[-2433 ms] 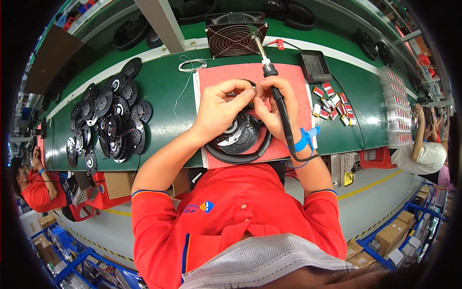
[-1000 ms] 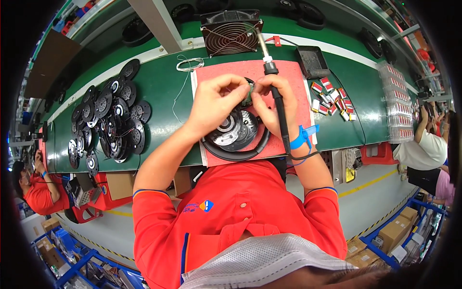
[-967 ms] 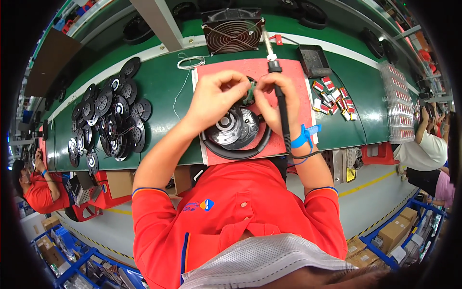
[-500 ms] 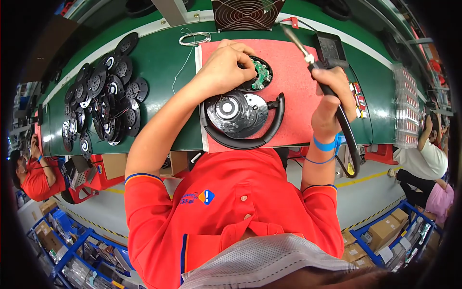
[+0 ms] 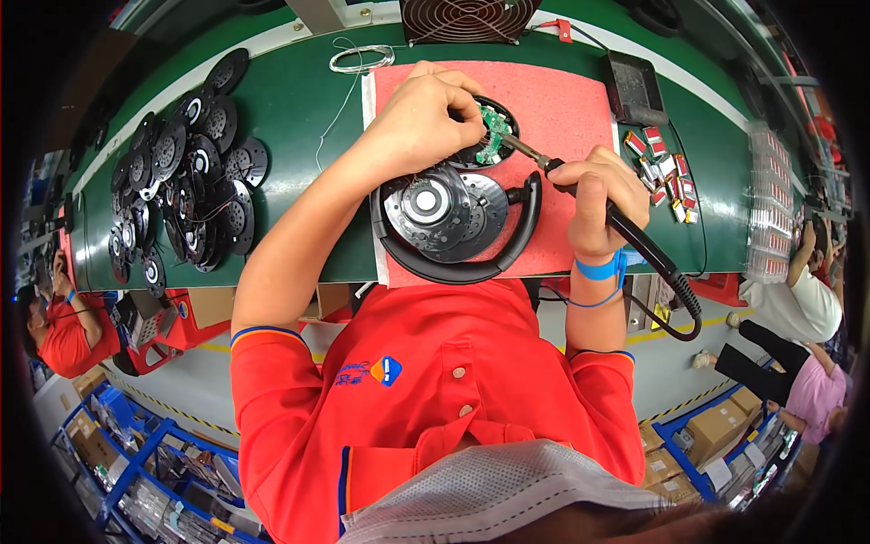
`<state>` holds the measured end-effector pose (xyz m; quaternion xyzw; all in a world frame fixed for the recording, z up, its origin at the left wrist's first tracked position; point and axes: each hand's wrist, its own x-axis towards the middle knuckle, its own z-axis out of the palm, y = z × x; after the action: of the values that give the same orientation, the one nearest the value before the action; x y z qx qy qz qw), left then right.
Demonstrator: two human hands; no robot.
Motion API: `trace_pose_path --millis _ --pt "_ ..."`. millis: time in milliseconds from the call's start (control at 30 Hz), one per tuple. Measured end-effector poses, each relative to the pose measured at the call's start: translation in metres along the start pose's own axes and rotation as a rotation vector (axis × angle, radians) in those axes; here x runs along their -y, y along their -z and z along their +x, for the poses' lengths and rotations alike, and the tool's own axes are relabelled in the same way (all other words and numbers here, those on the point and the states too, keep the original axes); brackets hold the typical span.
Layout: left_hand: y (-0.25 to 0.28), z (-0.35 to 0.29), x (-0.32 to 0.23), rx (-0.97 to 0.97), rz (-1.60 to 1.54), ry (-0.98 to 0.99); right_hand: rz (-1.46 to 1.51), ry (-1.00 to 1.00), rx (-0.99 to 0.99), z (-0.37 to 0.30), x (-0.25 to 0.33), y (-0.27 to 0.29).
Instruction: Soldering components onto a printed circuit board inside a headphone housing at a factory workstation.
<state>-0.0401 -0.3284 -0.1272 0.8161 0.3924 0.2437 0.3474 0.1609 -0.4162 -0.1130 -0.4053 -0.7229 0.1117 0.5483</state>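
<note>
My right hand [image 5: 605,195] grips a soldering iron [image 5: 625,227] by its black handle. The iron's metal tip meets the green circuit board [image 5: 494,136], which sits in a round black ear cup. At the board's left edge, the fingers of my left hand [image 5: 430,118] are pinched together; what they hold there is hidden. Below lie the black headphone headband [image 5: 453,272] and round black speaker plates [image 5: 428,203] with a white-ringed centre. All of these rest on a pink foam mat [image 5: 566,118].
A pile of black speaker plates [image 5: 186,172] covers the left of the green bench. Small red-and-white batteries [image 5: 666,172] lie right of the mat, near a black tray [image 5: 634,88]. Farther right stand stacked clear trays [image 5: 768,204]. A coil of thin wire [image 5: 362,58] and a fan [image 5: 469,20] are behind.
My right hand has lowered the soldering iron leftward, bringing its tip from above the mat's far right down to the circuit board. My left hand stays pinched at the board.
</note>
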Motion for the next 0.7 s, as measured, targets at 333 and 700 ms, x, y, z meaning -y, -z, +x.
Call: trace_pose_path --millis 333,700 --pt "0.0004 0.0024 0.0013 0.024 -0.031 0.016 -0.010 -0.007 0.013 0.0015 -0.0023 -0.0036" --pt "-0.0009 0.0014 0.0005 0.001 -0.032 0.027 -0.006 0.003 0.016 0.0009 -0.0038 -0.0048"
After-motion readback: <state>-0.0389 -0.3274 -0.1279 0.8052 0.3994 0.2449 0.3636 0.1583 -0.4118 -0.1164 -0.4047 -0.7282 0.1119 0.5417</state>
